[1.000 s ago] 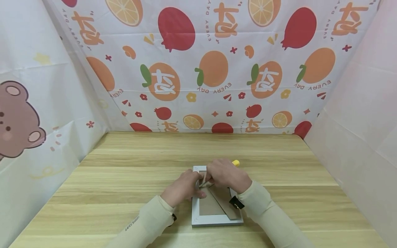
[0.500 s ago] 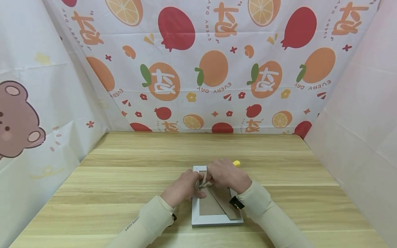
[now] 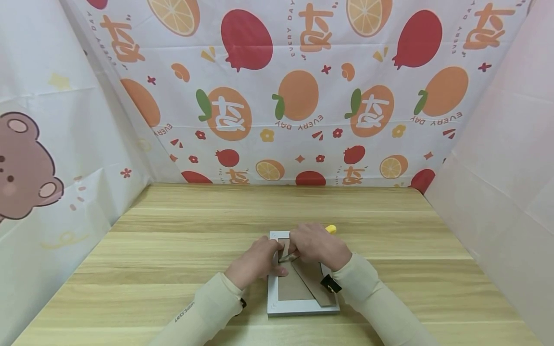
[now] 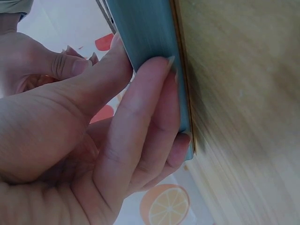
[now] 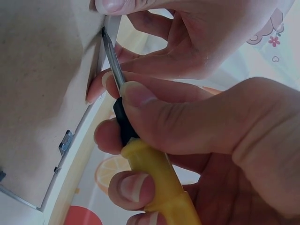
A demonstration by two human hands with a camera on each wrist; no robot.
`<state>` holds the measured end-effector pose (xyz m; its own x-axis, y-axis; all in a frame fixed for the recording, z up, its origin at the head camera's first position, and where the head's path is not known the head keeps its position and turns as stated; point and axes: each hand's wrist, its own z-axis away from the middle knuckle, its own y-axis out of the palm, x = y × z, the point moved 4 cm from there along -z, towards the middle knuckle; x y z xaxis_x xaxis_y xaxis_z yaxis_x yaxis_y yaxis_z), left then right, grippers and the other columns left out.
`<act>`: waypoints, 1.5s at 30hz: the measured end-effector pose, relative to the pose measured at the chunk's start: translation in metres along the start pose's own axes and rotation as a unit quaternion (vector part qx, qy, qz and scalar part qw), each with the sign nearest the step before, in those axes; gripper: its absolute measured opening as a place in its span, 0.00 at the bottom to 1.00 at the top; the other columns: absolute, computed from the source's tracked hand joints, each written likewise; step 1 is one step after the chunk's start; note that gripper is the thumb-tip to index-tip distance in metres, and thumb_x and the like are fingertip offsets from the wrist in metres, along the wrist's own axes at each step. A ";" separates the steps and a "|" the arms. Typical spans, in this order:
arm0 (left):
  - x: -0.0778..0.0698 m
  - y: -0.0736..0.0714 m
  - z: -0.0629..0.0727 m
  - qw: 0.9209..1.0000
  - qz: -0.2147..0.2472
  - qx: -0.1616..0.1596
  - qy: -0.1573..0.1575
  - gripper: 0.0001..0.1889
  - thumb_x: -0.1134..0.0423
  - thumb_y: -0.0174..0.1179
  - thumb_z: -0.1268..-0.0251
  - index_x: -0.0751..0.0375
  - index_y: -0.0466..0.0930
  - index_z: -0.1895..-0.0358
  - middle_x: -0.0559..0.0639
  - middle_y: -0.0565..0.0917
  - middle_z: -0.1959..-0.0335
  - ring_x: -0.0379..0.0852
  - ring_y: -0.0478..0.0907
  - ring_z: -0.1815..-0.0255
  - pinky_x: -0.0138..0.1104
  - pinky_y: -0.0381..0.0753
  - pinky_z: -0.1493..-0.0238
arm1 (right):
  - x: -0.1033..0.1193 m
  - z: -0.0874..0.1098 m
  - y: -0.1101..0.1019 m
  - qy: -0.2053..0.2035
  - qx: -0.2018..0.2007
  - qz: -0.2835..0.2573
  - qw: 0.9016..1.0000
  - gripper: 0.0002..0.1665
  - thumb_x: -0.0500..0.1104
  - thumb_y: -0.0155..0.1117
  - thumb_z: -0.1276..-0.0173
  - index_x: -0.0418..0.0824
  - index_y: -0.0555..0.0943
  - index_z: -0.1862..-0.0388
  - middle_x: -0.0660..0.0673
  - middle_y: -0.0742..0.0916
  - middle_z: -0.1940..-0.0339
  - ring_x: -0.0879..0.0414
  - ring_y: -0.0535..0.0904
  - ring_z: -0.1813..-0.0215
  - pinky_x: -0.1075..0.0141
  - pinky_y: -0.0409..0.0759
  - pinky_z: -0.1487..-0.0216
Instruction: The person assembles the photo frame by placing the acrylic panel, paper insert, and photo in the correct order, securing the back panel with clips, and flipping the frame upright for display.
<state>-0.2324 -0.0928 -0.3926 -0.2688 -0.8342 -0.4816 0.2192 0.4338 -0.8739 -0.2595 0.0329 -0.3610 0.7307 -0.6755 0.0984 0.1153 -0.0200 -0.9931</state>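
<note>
A picture frame (image 3: 303,307) with a white-grey border lies back side up on the table. Its brown backing board (image 3: 294,288) carries a slanted easel leg (image 3: 319,290). My left hand (image 3: 256,262) grips the frame's left side, fingertips against the outer edge (image 4: 147,33) and thumb over the border. In my right hand (image 3: 318,245) is a screwdriver with a yellow handle (image 5: 157,171), thumb and index finger pinching near its black collar. The metal shaft (image 5: 112,58) points at the inner edge of the frame, by the left fingers.
A small metal hanger (image 5: 65,143) sits at the backing board's edge in the right wrist view. The wooden table (image 3: 195,269) spreads around the frame. A fruit-print cloth (image 3: 298,96) hangs behind, and pale cloths stand at both sides.
The right hand and the screwdriver's yellow handle have shifted very slightly right and down. The left hand and the picture frame stay in place.
</note>
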 end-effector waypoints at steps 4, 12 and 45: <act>-0.001 -0.001 0.000 1.000 0.000 0.001 -0.004 0.17 0.59 0.81 0.52 0.57 0.80 0.68 0.51 0.77 0.70 0.48 0.70 0.63 0.37 0.73 0.63 | 0.000 0.000 0.000 0.002 0.001 -0.001 1.000 0.13 0.31 0.73 0.36 0.48 0.93 0.73 0.59 0.63 0.89 0.63 0.57 0.82 0.72 0.53 0.80; -0.001 0.000 0.002 0.999 0.014 0.021 -0.036 0.16 0.58 0.80 0.50 0.57 0.80 0.66 0.52 0.75 0.66 0.49 0.71 0.60 0.37 0.75 0.63 | 0.000 0.000 0.001 0.007 0.004 0.003 1.000 0.14 0.31 0.73 0.37 0.48 0.92 0.76 0.58 0.62 0.89 0.63 0.57 0.81 0.72 0.53 0.80; -0.001 -0.001 0.003 1.000 0.019 0.006 -0.018 0.16 0.60 0.81 0.51 0.58 0.80 0.67 0.52 0.75 0.69 0.49 0.71 0.62 0.37 0.75 0.65 | 0.002 0.001 0.004 0.032 0.018 -0.015 0.999 0.12 0.31 0.71 0.36 0.45 0.91 0.76 0.57 0.64 0.89 0.63 0.60 0.81 0.72 0.56 0.80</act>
<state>-0.2299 -0.0934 -0.3912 -0.2268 -0.8292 -0.5109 0.2397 0.4609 -0.8545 -0.2571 0.0323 -0.3650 0.6825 -0.7204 0.1236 0.1616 -0.0161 -0.9867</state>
